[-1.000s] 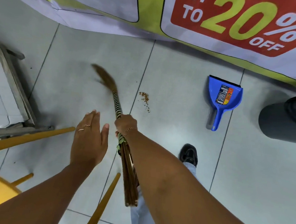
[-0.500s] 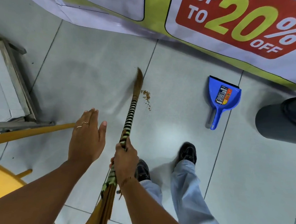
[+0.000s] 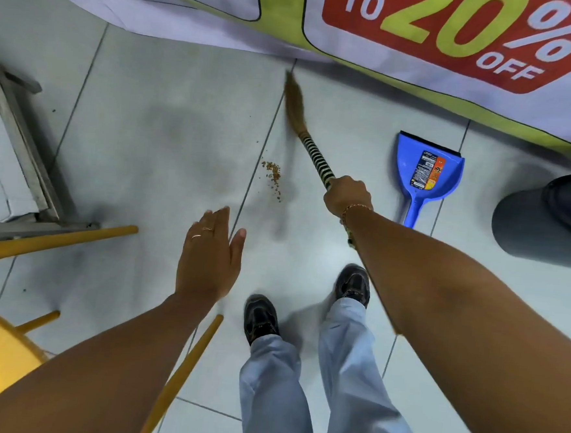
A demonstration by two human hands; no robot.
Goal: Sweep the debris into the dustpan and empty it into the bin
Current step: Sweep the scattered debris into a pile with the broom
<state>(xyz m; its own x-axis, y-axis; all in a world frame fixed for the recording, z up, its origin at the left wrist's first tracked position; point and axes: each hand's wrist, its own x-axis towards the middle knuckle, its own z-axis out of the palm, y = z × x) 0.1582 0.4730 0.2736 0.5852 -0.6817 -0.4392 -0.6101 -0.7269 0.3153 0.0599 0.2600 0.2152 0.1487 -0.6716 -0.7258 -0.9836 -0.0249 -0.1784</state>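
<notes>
Right hand (image 3: 347,197) gripped the broom (image 3: 311,147), bristles past the debris (image 3: 273,175), left hand (image 3: 211,256) open (empty), dustpan (image 3: 427,174) beside bin (image 3: 544,221).

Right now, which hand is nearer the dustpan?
Right. The right hand, gripping the broom, is just left of the dustpan; the empty left hand hovers farther left, beyond the debris.
</notes>
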